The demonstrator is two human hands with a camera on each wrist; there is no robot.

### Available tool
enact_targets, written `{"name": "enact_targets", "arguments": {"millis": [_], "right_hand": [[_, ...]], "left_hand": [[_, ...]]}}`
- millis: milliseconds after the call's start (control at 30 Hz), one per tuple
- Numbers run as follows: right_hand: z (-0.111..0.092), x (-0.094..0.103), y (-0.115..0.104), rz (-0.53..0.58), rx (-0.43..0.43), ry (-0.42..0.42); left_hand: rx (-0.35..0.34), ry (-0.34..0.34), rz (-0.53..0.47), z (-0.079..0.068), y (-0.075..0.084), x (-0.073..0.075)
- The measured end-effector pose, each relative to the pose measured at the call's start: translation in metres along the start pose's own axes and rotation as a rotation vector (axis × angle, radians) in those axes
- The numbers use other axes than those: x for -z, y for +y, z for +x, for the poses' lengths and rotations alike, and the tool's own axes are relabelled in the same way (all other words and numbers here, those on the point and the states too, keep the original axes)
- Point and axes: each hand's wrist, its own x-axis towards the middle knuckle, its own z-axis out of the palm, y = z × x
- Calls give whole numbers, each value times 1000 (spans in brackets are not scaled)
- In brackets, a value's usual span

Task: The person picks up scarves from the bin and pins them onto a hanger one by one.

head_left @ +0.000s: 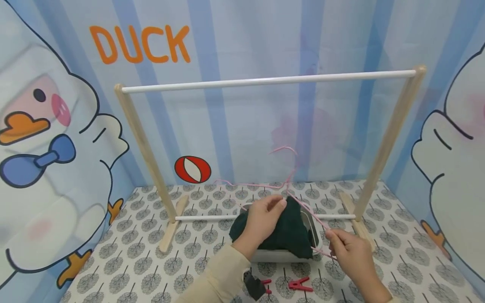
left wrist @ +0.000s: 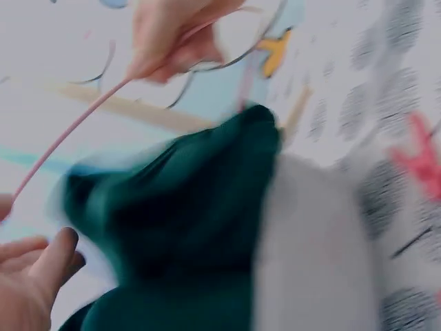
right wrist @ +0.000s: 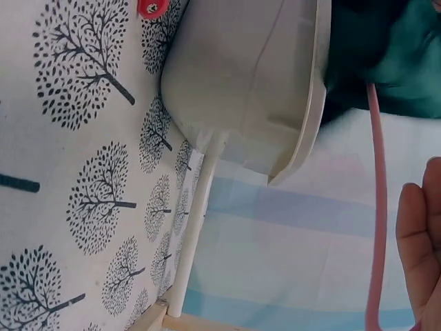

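My right hand (head_left: pixel 352 254) pinches one end of a pink clothes hanger (head_left: pixel 312 216) between thumb and fingers. The hanger tilts over a white tub (head_left: pixel 278 256), hook upward at the back. A dark green garment (head_left: pixel 289 233) bunches over the tub, one corner peaked just under the hanger's slanting arm. My left hand (head_left: pixel 261 219) reaches over this cloth, thumb and forefinger tips at the peak and close to the hanger's neck. In the left wrist view, the left fingers (left wrist: pixel 31 258) lie beside the blurred cloth (left wrist: pixel 186 200); I cannot tell what they pinch.
A wooden rack with a white top rail (head_left: pixel 265 81) stands behind the hands; its lower rail (head_left: pixel 210 218) passes behind the tub. Red clothespins (head_left: pixel 300 284) lie on the tree-print tablecloth (head_left: pixel 144 269) in front. A striped duck-print curtain (head_left: pixel 250 42) hangs behind.
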Motion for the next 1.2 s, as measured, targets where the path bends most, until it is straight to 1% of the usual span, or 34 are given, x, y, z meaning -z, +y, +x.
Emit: {"name": "enact_targets", "arguments": {"millis": [33,100,133,167,233,300,433,500,533,600,667,733,800,933,1000,1033,1067,1133,1200], "right_hand": [[0,0,0,-2,2,-3],[-1,0,2,-5,5,-2],[-2,1,3,-3,5,2],[-2,1,4,1,-1,5],[-2,3,6,10,-8,15],[-1,5,7,19,-7,23],[0,7,6,15,13,28],[0,7,4,19,26,34],[0,7,2,22,32,38],[0,7,0,34,40,47],[0,7,-3,40,48,54],[1,7,-4,38,55,62],[2,7,-6,37,60,70],[3,7,-7,48,65,60],[4,6,-8,43,71,53],[4,6,-8,39,78,51],[5,6,-8,35,81,49],[5,5,-8,36,87,49],[5,4,-8,46,90,50]], "left_hand": [[5,-69,3,-4,-2,-2],[1,-168,7,-13,-6,-3],[-12,-199,14,-16,-8,-4],[-32,-214,39,-19,-10,-4],[-97,-247,111,-23,-14,-4],[-189,-296,241,-26,-17,-4],[-452,-407,618,-29,-22,-8],[-557,-429,783,-29,-24,-12],[-596,-432,844,-29,-24,-13],[-637,-424,937,-28,-26,-16],[-665,-393,997,-27,-27,-19],[-707,-349,1035,-25,-30,-20],[-769,-291,1052,-22,-33,-22],[-910,-161,990,-17,-39,-20],[-962,-115,936,-15,-41,-18],[-977,-100,902,-15,-42,-17],[-984,-84,873,-14,-42,-16],[-978,-54,813,-12,-41,-13],[-944,-17,749,-10,-38,-10]]}}
